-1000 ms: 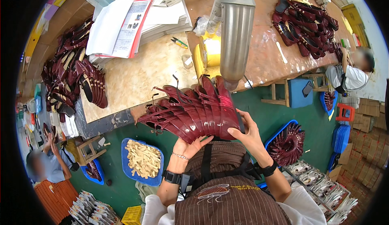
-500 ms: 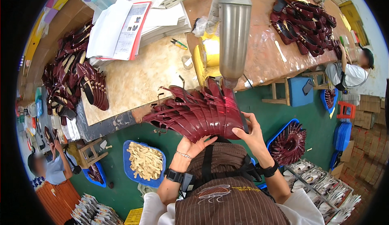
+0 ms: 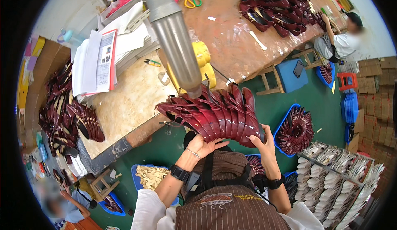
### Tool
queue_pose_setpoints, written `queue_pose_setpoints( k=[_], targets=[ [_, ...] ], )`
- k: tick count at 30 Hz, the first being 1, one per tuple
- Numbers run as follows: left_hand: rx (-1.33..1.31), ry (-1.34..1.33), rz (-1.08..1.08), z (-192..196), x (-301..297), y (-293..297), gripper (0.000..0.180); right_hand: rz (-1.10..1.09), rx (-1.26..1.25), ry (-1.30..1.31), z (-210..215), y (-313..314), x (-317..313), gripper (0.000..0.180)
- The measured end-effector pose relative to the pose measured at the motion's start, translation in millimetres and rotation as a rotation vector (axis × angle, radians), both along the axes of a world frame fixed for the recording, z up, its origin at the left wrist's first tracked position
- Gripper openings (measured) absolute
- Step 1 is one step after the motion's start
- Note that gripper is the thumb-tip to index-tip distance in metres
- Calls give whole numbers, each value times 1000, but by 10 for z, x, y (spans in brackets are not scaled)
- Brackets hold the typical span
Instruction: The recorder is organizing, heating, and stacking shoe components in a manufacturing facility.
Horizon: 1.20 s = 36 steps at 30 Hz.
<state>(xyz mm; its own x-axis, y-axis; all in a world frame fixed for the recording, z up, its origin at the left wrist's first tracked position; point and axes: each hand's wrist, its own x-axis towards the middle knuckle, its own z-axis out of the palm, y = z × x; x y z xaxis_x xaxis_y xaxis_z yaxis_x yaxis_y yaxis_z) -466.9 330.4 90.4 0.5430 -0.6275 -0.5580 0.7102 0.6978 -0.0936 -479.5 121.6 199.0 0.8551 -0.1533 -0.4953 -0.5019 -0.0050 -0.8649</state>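
Observation:
A nested row of glossy dark red strappy shoes spans between my two hands, toes toward me. My left hand supports the row from below near its left part, palm up with fingers stretched along the underside. At the right end, my right hand grips the last shoe, thumb on its toe. Just above the straps hangs a metal blower nozzle, its lower end close to the row's far side. Behind it is a yellow machine body.
More dark red shoes lie in a heap on the brown table and in a pile at left. Papers, snips and scissors are on the tabletop. Blue tubs stand on the floor; a co-worker sits far right.
My view has turned, so the table and nozzle sit further left. The shoe row has shifted right relative to the nozzle, which now stands over its left-middle part. Both hands keep their hold.

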Motion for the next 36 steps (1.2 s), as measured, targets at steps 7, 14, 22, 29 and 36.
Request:
queue_pose_setpoints(
  k=[7, 14, 22, 29, 36],
  targets=[
    [-34, 36, -142, -5, 170, -297, 33, -194, 16, 9, -25, -242, -187, 46],
    [-16, 26, -197, -80, 230, -411, 33, -271, 62, 66, -137, -368, -271, 43],
    [77, -18, -89, -62, 138, -130, 44, -139, 80, 73, -121, -152, -38, 49],
    [86, 26, 145, 26, -93, 276, 39, 145, 71, 70, -164, 155, 184, 53],
    [-19, -33, 384, 1, -520, 580, 45, 374, 183, 39, -134, 547, 316, 57]
  ],
)
